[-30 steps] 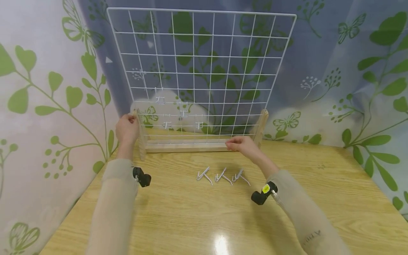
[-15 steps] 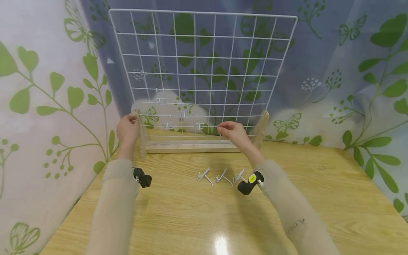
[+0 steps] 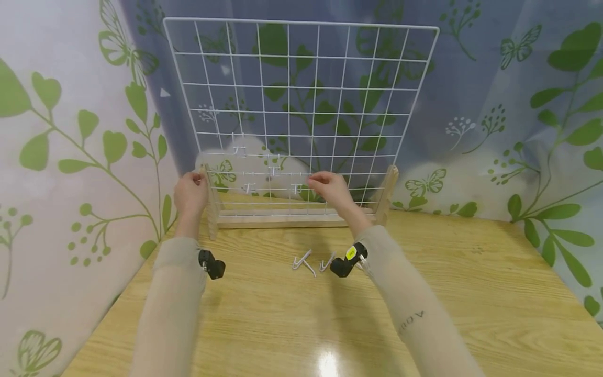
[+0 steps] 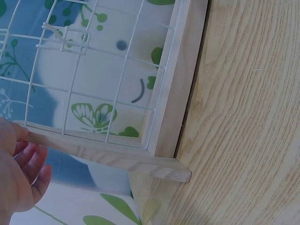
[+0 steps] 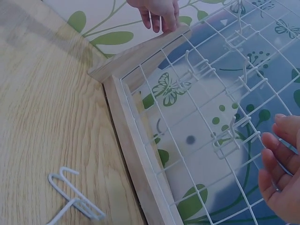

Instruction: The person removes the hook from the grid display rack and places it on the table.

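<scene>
the l hand [image 3: 190,195] pinches the top of the l post [image 4: 108,156], other fingers loose just beside it. good, i think: that should stop the wire grid [image 3: 301,23] wobbling. the r hand [image 5: 286,171] is up nr the low part of the grid, just beside the nearest hung hook [image 3: 296,187]. its fingers are bent a bit & i see nothing in them; can't tell if the tips touch wire. 4 white hooks hang low on the grid, from the l side to abt the middle. more lie on the table [image 3: 264,324]: one table hook [image 3: 303,261] plain to see, the rest part hid by the r wrist cam [image 3: 347,260]. i'd go slow & push soft, b/c the grid might tip back. each hook prob sits best level, w/ both ends on the same wire.
</scene>
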The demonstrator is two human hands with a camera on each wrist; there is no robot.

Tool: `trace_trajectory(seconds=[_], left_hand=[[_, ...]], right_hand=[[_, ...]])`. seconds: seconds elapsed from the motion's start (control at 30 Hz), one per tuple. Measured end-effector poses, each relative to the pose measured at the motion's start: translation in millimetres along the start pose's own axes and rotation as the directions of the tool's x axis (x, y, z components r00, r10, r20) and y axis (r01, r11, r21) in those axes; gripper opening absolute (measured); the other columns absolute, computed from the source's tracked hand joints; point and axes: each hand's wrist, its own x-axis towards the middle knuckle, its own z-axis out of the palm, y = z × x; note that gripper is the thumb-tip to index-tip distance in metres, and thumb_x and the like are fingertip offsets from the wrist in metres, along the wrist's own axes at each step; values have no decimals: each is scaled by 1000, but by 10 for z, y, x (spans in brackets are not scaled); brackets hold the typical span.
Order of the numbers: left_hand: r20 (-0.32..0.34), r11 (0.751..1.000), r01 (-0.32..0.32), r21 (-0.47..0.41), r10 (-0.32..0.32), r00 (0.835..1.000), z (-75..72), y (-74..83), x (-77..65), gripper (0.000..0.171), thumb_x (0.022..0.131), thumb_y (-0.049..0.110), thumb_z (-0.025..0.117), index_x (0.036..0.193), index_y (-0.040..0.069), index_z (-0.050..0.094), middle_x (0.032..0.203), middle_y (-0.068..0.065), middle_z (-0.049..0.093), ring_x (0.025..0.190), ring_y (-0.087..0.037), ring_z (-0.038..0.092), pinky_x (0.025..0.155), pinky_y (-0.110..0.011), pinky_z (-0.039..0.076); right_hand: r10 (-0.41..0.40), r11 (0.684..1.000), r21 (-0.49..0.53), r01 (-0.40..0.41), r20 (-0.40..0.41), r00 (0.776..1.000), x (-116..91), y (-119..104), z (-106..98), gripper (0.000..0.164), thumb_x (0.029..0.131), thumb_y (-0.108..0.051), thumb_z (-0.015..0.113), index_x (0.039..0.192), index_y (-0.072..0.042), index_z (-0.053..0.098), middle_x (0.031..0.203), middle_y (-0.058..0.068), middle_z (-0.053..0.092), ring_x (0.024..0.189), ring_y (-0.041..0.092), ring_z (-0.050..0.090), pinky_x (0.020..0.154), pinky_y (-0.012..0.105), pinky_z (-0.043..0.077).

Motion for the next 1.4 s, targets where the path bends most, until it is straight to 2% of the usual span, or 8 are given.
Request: trace_trajectory(seconds=[0.1,0.23,0.5,0.73,0.93,1.1,1.33,1.4], left_hand=[[-2,1000,1,1,-1,1000,-6,1,0,34,96,23,42,114,0,57,106,-17,59,98,-34,54,85,-45,40],[-5,1000,4,2,-4,1000,-7,0,0,33,95,24,42,113,0,57,105,-17,59,98,-34,54,85,-45,41],[-3,1000,1,4,-1,1000,3,3,-2,33,95,23,43,113,0,58,106,-17,60,98,-34,55,85,-45,41],[5,1000,12,-7,-12,1000,1,6,3,32,95,22,44,114,1,57,107,-17,60,99,-34,54,87,-45,40],[10,1000,13,-3,-13,1000,-4,9,0,32,95,22,43,115,1,57,108,-17,60,99,-34,54,87,-44,41],[16,1000,11,-18,-11,1000,-7,17,-8,32,95,21,44,115,0,57,109,-17,60,100,-34,54,88,-45,41],[6,1000,4,-11,-4,1000,-2,9,-5,32,95,21,44,115,1,57,109,-17,60,100,-34,55,88,-44,41],[0,1000,5,-9,-5,1000,-2,0,-4,32,95,21,44,115,1,57,108,-17,60,100,-34,55,87,-44,41]], right_hand=[[10,1000,-6,-10,0,1000,20,-29,42,30,91,-18,59,115,0,61,112,16,62,100,33,56,87,45,45],[21,1000,-10,-21,-13,1000,46,-42,100,30,91,-18,59,115,0,62,115,15,61,102,30,57,89,42,45],[61,992,-109,-60,5,998,77,1,245,32,92,-22,57,118,-4,62,121,12,59,111,28,53,90,38,43],[75,995,-71,-71,48,996,69,-1,384,27,91,-17,58,112,-1,64,105,16,65,97,31,59,80,35,47],[114,993,19,-113,-26,993,88,9,447,25,90,-13,57,109,3,65,97,17,67,89,27,63,81,37,48],[197,975,120,-188,-67,978,91,10,439,23,90,-11,58,107,3,66,92,14,68,77,19,60,83,42,48],[204,971,137,-196,-43,978,106,0,379,23,89,-6,57,108,3,65,93,13,67,76,16,59,69,28,48],[190,973,141,-184,-29,981,109,-14,361,23,89,-5,57,108,3,65,93,13,67,73,15,58,70,29,48]])
